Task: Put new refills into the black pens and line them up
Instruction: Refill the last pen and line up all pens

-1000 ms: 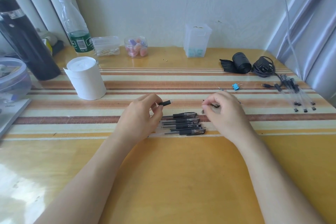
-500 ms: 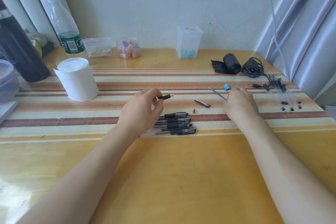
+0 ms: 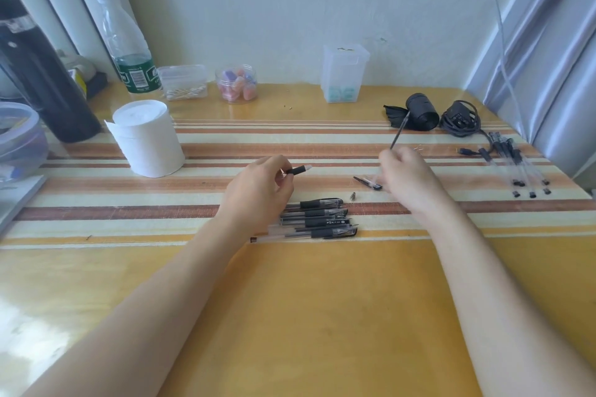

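- Black pens [image 3: 319, 217] lie side by side in a row on the bench [image 3: 322, 316], just in front of the left grip [image 3: 258, 190]. Its wrist covers their left ends and the clear barrels overlap, so I cannot tell whether there are 4 or 5.
- The left grip pinches a pen barrel [image 3: 298, 169] between thumb and fingertips, off the bench. Only the black sleeve and pale tip show beyond the fingers.
- The right grip [image 3: 409, 177] is blurred. Its fingers are curled round the lower end of a thin refill [image 3: 400, 130], which points up and away.
- A loose black cap [image 3: 367, 183] lies just beside the right grip, partly lost in the blur. A small metal tip [image 3: 353, 196] lies between the cap and the row.
- Spare refills [image 3: 516, 164] lie bunched near the right edge, well apart from the row, and the clear tubes are hard to separate.
- The left edge cuts off a black flask [image 3: 35, 74] and a bluish bowl [image 3: 19, 135].
- The bench is glossy yellow wood crossed by cream, orange and brown stripes, with glare at the lower left.
- A tissue roll [image 3: 146, 138], a water bottle [image 3: 129, 51], a jar [image 3: 237, 84] and a clear box [image 3: 345, 74] stand towards the back.
- A white wall [image 3: 290, 10] rises behind the bench, with a pale curtain [image 3: 548, 58] at the right.
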